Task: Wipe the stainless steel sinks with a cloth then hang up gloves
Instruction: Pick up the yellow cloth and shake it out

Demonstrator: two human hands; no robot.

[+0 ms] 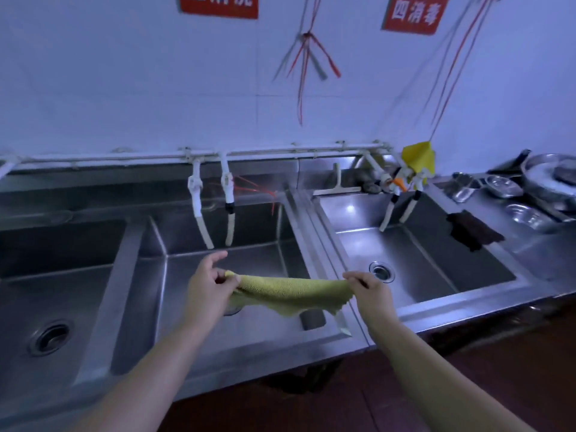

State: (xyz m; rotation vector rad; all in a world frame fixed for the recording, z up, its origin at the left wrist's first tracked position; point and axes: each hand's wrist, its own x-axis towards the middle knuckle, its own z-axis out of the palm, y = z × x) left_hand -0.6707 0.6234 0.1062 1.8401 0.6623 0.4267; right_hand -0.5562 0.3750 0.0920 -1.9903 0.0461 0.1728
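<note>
A yellow-green cloth (290,293) is stretched flat between my two hands above the middle sink (199,269). My left hand (208,288) pinches its left corner, and my right hand (371,291) pinches its right corner over the divider between the middle sink and the right sink (436,266). A left sink (62,294) lies further left. A yellow glove-like item (419,159) hangs at the wall pipe behind the right sink. A dark cloth or glove (470,230) lies draped over the right sink's right rim.
White taps (227,194) hang over the middle sink, more taps (402,198) over the right one. A squeegee (336,185) leans at the back ledge. Steel bowls and pans (530,188) crowd the counter at right. Red strings (307,57) hang on the wall.
</note>
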